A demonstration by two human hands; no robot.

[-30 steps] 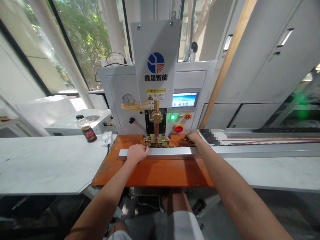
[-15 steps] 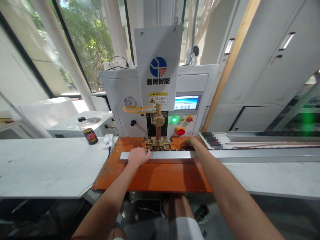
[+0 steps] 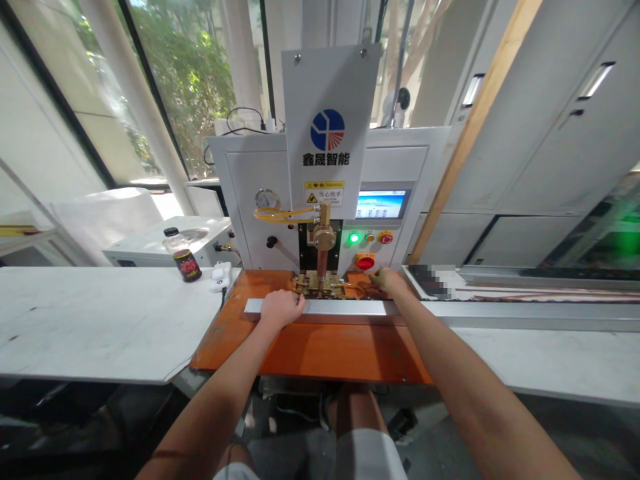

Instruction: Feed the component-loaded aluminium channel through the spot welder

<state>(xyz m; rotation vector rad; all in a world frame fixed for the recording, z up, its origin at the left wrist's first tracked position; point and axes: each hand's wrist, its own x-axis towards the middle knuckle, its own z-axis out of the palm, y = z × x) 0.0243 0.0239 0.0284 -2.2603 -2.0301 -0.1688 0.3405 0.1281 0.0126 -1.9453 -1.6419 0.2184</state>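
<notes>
My left hand lies over the left end of a long silver metal bar, fingers curled at its back edge beside the brass fixture. Whatever those fingers hold is hidden. Beyond the bar, to the right of the fixture, my right hand has its fingers drawn together low over the orange board; what they pinch is too small to make out. Between both hands a copper-coloured rod points down from the white machine onto the fixture. Yellow hoses loop from its brass head.
The machine carries a lit screen, a glowing green button and a red switch. On the left white table stand a dark bottle and a white power strip. Thin strips lie in a tray at right.
The view has shifted slightly, so the scene sits a little further right. My right hand's fingers show a bit more clearly; both hands keep nearly the same places.
</notes>
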